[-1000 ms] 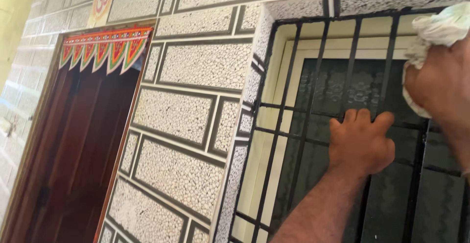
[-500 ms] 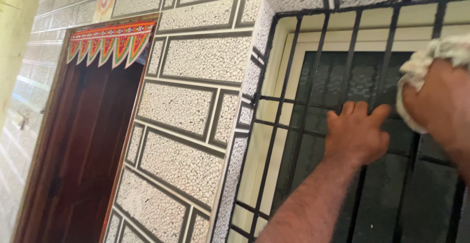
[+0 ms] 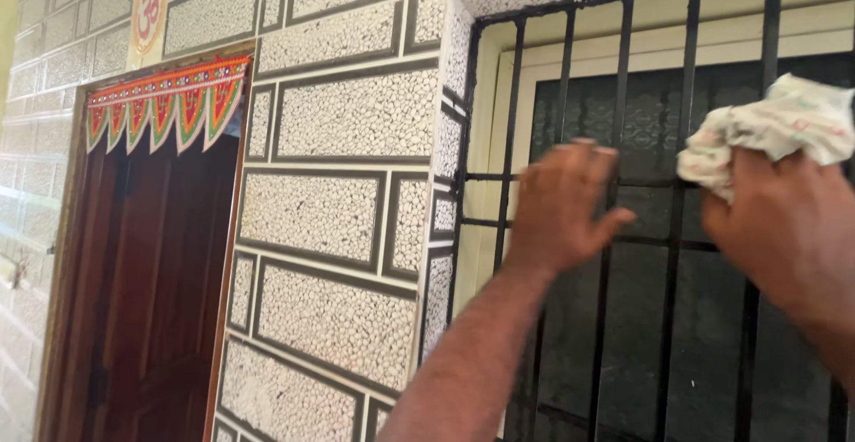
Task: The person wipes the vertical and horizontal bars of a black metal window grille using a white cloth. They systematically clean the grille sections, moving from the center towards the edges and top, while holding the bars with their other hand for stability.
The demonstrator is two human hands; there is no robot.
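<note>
Hands at a barred window, seen from the head camera.
Left hand [image 3: 563, 203] lies flat, fingers apart, against the black iron window grille [image 3: 623, 95]; right hand [image 3: 788, 228] is clamped on a crumpled white patterned cloth [image 3: 766, 130] held at the bars.

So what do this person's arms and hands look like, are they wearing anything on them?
Both are bare. The left hand has no glove, ring or watch, and its forearm shows no sleeve down to the frame's edge. The right hand is also ungloved, with a bare wrist. Its fingers are mostly hidden, so rings there cannot be ruled out.
</note>
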